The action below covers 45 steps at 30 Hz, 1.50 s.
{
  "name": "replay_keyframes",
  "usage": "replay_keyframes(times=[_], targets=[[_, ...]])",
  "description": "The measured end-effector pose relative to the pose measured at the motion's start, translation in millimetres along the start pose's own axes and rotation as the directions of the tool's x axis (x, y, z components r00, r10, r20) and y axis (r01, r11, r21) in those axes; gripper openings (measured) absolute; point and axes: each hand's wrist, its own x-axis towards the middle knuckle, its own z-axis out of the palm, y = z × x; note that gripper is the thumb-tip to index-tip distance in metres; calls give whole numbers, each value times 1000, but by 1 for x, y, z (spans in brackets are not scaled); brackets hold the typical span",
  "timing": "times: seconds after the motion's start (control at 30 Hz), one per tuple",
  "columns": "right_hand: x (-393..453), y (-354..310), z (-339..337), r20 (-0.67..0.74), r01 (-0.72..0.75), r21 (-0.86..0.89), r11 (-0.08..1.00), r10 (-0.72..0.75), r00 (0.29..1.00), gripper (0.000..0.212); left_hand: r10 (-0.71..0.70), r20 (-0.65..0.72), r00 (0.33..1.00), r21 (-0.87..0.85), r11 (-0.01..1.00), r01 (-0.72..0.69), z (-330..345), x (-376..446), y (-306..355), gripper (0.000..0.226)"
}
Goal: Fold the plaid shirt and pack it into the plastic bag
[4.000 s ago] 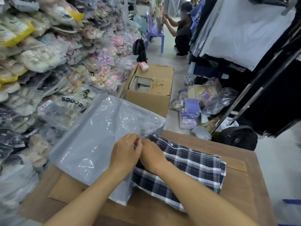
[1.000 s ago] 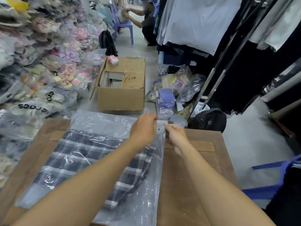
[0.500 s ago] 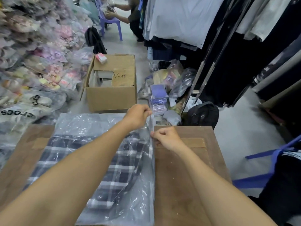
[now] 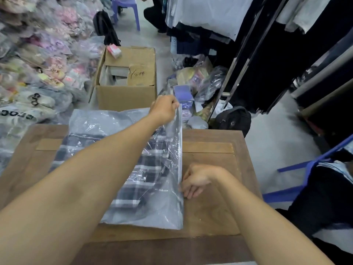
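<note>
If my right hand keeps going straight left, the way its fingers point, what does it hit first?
The right hand already has its fingertips at the sealed edge of the plastic bag; pushing on, it would likely meet the plaid shirt inside, though depth is unclear.

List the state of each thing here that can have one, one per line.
Clear plastic bag: lying on the wooden table, its right edge pinched at two spots.
Navy and white plaid shirt: folded, inside the bag.
Left hand: pinching the bag's far right corner.
Right hand: pinching the edge nearer.
Brown cardboard box: open on the floor.
</note>
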Motion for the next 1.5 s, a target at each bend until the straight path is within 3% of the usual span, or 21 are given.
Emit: replay_keyframes(times=[0.2,0.27,0.33,0.47,0.57,0.63,0.73,0.8,0.87,0.93,1.0,1.1,1.27,1.5], targets=[[-6,24,30,278,-133,-53,990,143,950,28,-70,-92,993,-30,997,67,1,3,8,22],[-5,27,40,376,-149,-78,986,168,911,13,-90,-65,994,-39,995,88,4,6,8,21],[-5,29,48,398,-143,-67,987,158,904,15,-92,-3,996,-48,995,91,11,6,5,21],[-5,28,37,170,-117,-24,993,119,978,55,-48,44,998,-41,998,49,12,-2,0,21],[-17,7,11,-84,-30,-198,980,13,996,50,-7,116,993,-6,1000,8,6,-13,-19,28],[-23,-18,1,-268,57,-373,926,-166,949,47,0,184,983,100,995,-18,-3,-23,-43,35],[-14,-59,17,-452,165,-519,838,-434,780,44,-66,139,988,338,941,15,-31,-45,-91,20],[1,-74,39,-456,171,-597,784,-507,731,54,-170,94,981,516,851,98,-58,-68,-124,28],[19,-77,57,-421,106,-663,741,-486,766,80,-268,97,959,624,767,151,-82,-91,-159,54],[34,-74,66,-418,61,-686,725,-462,782,92,-304,177,936,576,803,152,-101,-110,-186,79],[43,-65,63,-439,39,-695,718,-467,768,94,-253,291,923,438,892,107,-109,-122,-202,104],[47,-48,44,-467,1,-710,704,-472,748,95,-176,395,901,410,912,-1,-97,-129,-206,130],[42,-27,1,-498,-81,-725,684,-438,748,95,-143,418,897,443,894,-64,-58,-122,-181,138],[24,-32,-14,-485,-35,-692,721,-427,763,96,-141,392,909,466,882,-64,-57,-114,-164,137]])
